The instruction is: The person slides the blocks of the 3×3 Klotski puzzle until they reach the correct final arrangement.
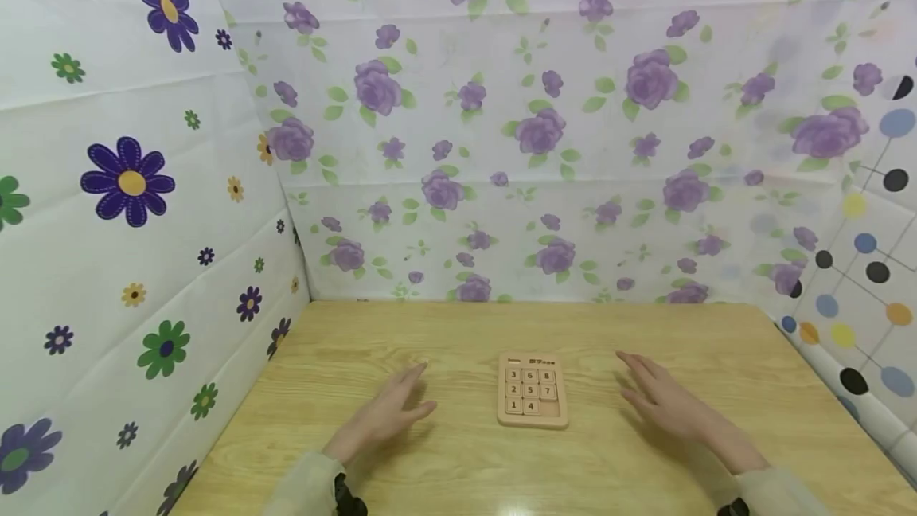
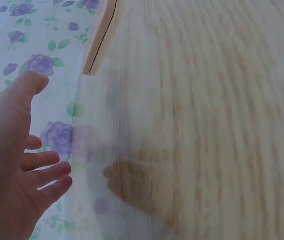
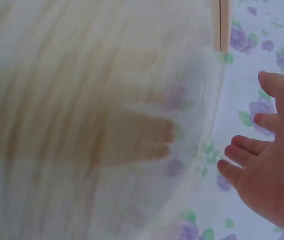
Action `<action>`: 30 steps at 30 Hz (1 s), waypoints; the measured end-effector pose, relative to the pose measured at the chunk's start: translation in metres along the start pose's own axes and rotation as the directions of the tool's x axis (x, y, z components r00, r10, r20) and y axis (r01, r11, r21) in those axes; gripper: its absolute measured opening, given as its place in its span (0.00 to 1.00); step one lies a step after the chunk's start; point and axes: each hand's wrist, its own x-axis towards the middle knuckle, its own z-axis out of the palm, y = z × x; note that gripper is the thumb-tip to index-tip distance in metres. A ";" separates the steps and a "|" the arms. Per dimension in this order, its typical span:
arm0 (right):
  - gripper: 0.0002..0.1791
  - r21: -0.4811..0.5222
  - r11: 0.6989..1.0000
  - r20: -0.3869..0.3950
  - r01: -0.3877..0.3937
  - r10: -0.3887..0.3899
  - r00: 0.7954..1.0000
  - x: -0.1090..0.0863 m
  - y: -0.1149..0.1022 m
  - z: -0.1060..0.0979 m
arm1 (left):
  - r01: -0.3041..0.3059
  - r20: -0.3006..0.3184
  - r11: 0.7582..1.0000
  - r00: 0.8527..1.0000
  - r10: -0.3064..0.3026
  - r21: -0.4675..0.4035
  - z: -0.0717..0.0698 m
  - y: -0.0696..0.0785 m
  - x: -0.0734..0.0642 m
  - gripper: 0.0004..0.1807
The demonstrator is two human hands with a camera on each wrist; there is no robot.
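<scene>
A wooden number slide puzzle (image 1: pixel 532 418) lies flat on the table between the two hands. Its tiles read 3 6 8, then 2 5 7, then 1 4, with a vacant slot at the lower right. To its left hovers my left hand (image 1: pixel 392 411), fingers extended and thumb apart, holding nothing. My right hand (image 1: pixel 668 400) is at the puzzle's right, also with extended fingers and nothing held. Neither hand touches the puzzle. Only an edge of the puzzle shows in the left wrist view (image 2: pixel 101 37) and the right wrist view (image 3: pixel 224 27).
The wood-grain table (image 1: pixel 444 468) reaches back to a wall cloth with purple roses (image 1: pixel 540 134). On the left hangs a cloth with daisies (image 1: pixel 129 181), on the right one with coloured dots (image 1: pixel 877 269). The tabletop reflects both hands.
</scene>
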 end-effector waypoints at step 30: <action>0.29 0.126 0.992 -0.080 0.011 -0.001 0.997 0.020 -0.040 0.019 | -0.061 -0.025 0.892 0.998 0.056 -0.448 0.045 0.027 0.025 0.34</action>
